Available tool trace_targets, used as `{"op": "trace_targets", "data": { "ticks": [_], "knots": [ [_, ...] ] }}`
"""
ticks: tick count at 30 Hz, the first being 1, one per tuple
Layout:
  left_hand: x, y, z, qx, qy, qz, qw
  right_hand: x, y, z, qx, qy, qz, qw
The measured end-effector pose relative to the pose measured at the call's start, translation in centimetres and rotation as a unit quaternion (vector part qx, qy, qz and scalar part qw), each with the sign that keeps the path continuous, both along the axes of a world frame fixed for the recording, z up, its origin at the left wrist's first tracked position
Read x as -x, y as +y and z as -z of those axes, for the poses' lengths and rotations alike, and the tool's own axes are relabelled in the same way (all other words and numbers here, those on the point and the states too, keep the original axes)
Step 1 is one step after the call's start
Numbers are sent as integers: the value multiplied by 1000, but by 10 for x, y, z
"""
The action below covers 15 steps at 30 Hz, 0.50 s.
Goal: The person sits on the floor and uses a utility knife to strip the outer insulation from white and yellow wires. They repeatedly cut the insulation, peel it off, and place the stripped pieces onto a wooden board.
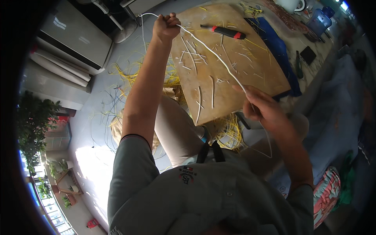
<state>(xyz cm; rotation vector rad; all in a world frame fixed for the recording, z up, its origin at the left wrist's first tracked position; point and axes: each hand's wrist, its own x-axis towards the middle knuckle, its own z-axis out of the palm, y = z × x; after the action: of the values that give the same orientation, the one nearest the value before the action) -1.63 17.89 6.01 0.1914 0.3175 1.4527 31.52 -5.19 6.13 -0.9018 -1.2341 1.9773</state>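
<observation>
A thin white wire (213, 55) stretches taut across a brown wooden board (250, 74). My left hand (166, 26) is raised at the board's far left corner, closed in a fist around one end of the wire. My right hand (261, 105) pinches the same wire at the board's near edge, and the wire's tail loops down past it. Short white wire offcuts (200, 102) lie scattered over the board. A red-and-black handled tool (224, 31) rests on the board's far side.
Tangled yellow wires (129, 76) lie on the grey floor beside my knee. A blue cloth (276, 45) hangs off the board's right edge. A pale cabinet (74, 37) stands at the left, potted plants (33, 125) lower left, and a blue jug (319, 19) at the far right.
</observation>
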Motion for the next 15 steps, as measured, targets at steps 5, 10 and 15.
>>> {"op": "trace_targets", "data": {
  "ticks": [5,10,15],
  "knots": [
    [-12,-8,-8,-20,30,-7,999,17,17,-9,-55,-42,24,997],
    [-15,-2,-2,2,96,-61,994,36,42,-6,-345,-259,117,895],
    [-15,12,1,24,178,-90,980,42,64,15,-370,-332,154,854]
  ]
}}
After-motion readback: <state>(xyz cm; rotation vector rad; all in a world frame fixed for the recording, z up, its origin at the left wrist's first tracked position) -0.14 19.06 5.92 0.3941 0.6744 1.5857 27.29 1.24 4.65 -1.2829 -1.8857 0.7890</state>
